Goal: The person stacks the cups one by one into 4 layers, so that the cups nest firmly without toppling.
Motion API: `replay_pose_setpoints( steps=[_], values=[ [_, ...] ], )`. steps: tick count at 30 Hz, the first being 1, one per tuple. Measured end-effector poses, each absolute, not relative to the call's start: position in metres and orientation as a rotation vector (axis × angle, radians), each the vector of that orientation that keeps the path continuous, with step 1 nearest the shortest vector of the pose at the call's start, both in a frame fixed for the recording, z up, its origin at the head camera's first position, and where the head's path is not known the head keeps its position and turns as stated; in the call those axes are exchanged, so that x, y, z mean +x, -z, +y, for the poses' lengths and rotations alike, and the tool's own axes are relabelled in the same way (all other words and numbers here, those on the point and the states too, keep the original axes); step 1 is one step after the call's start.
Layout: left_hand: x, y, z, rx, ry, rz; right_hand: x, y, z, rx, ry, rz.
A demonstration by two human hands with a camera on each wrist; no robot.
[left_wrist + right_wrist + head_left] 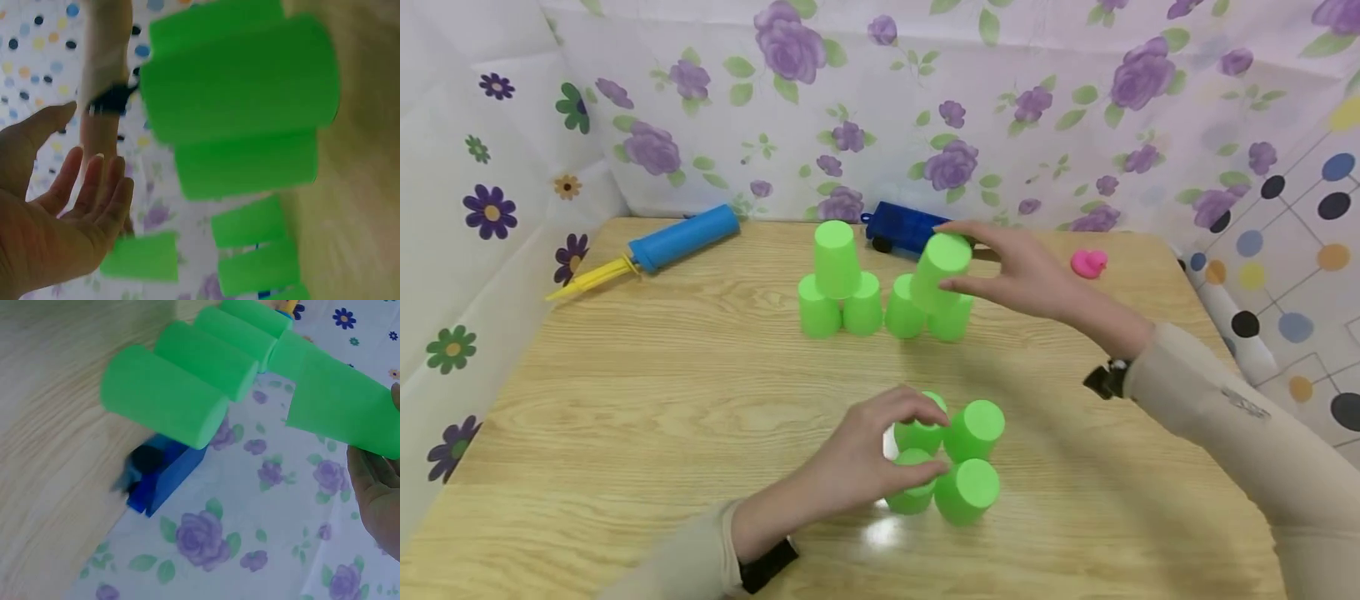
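Observation:
My right hand [1018, 271] pinches an upside-down green cup [942, 265], slightly tilted, just over two green cups standing side by side at the back. In the right wrist view this held cup [344, 406] is apart from the standing cups [164, 397]. Left of that pair, another green cup [837, 257] rests across two upside-down cups [819, 307]. Nearer to me, several green cups [973, 429] stand in a cluster. My left hand [868, 450] hovers by them with loosely curved fingers, partly hiding the left ones. In the left wrist view its fingers [90, 187] hold nothing.
Against the flowered cloth at the back lies a blue toy cart [904, 227], partly behind the cups. A blue and yellow hand pump [685, 239] lies at the back left. At the back right sits a pink toy duck [1088, 263]. Patterned cloth borders the wooden table [685, 392].

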State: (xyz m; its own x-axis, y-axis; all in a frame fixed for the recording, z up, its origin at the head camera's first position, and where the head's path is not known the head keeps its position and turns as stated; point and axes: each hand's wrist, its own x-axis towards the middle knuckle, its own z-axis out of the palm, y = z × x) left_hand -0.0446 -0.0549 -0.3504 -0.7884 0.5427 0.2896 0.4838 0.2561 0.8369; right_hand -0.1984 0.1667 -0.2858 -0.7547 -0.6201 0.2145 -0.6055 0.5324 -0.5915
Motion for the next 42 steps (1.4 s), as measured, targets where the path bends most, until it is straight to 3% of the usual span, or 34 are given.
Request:
replay_pose_setpoints(
  steps=[16, 30, 42],
  values=[
    [-0.025, 0.383, -0.054, 1.174, -1.435, 2.463, -0.255, 0.310, 0.121, -1.005, 1.067, 2.694],
    [-0.027, 0.389, -0.059, 0.952, -1.458, 2.493, -0.250, 0.318, 0.110, -0.919, 1.132, 2.593],
    [-0.029, 0.390, -0.061, 1.065, -1.384, 2.545, -0.247, 0.324, 0.109, -0.943, 1.093, 2.622]
  ],
)
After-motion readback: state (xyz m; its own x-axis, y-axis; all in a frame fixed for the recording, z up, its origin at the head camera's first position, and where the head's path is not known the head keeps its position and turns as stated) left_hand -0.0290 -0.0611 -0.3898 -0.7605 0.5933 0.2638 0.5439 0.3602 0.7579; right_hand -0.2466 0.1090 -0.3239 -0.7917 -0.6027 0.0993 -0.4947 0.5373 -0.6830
